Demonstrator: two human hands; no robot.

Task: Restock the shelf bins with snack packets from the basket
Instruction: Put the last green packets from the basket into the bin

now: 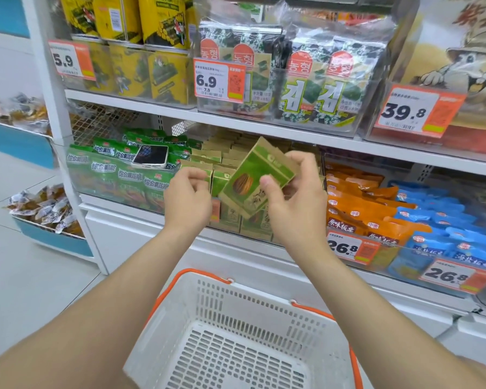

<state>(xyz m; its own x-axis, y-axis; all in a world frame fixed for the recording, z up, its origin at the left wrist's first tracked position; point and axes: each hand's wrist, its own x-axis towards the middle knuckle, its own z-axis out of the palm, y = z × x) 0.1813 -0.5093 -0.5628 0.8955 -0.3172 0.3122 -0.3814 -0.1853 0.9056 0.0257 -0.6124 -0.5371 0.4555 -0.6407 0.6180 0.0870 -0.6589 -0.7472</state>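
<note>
Right hand grip: the right hand (293, 197) pinches one brown-and-green packet (257, 178), thumb on its front face, fingers curled behind its right edge.
Held packet: one, tilted with its top leaning right, raised just in front of the middle bin (236, 217) on the lower shelf.
Left hand grip: the left hand (187, 196) has its fingers curled at the top of a standing packet in the same bin; whether it actually grips that packet I cannot tell.
Arms: two bare forearms reach forward from the near edge, converging on the middle bin.
Middle bin stock: rows of matching brown-and-green packets standing upright; too tightly packed to count.
Basket: one white basket (264, 318) with orange handles, near and below the hands; no packets show inside it.
Left bin: green packets (115, 175), with one phone (150, 156) lying on top of them.
Right bins: orange packets (357, 209), then blue packets (443, 228) farther right.
Upper shelf: yellow packs at left, seaweed packs (312, 85) in the middle.
Price tags: five in view.
</note>
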